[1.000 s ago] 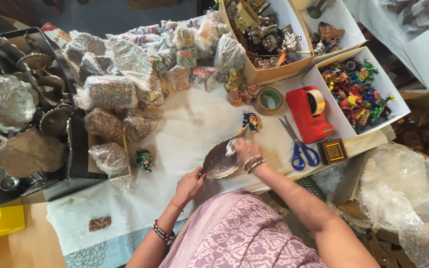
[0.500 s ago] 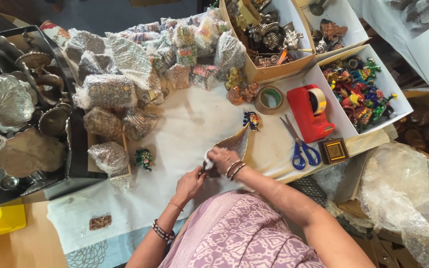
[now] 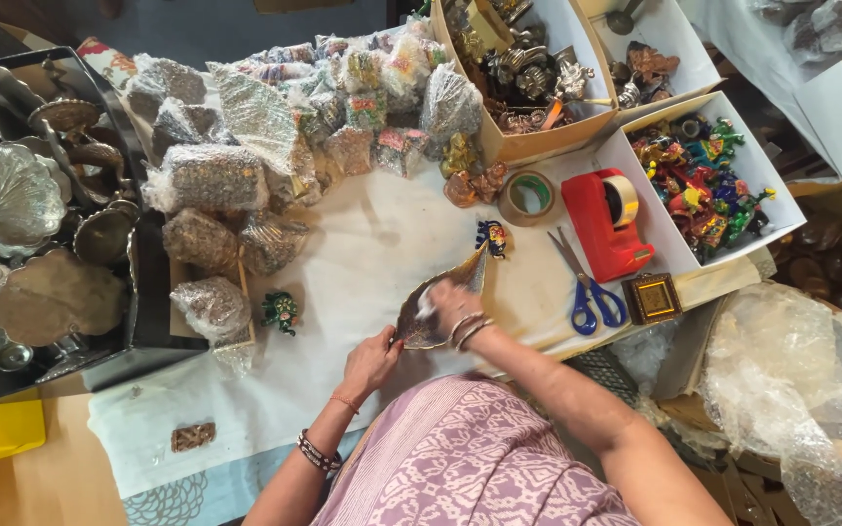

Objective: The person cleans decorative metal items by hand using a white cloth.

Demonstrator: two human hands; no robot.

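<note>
A leaf-shaped metal dish (image 3: 468, 275) lies on the white sheet in front of me, its pointed tip ending at a small painted peacock ornament (image 3: 490, 237). My left hand (image 3: 370, 360) grips the dish's near left edge. My right hand (image 3: 452, 308), with bangles at the wrist, rests on top of the dish and presses a small white cloth (image 3: 427, 305) against its surface. Most of the dish's middle is hidden under my right hand.
Blue-handled scissors (image 3: 587, 292), a red tape dispenser (image 3: 608, 226), a tape roll (image 3: 526, 195) and a small framed piece (image 3: 652, 297) lie to the right. Boxes of figurines (image 3: 704, 185) and wrapped packets (image 3: 265, 136) line the back. A black tray of metal dishes (image 3: 46, 224) stands left, bubble wrap (image 3: 791, 390) right.
The dish was tipped up on edge half a second ago and now lies flatter. My right hand has moved from its right edge onto its top with the white cloth.
</note>
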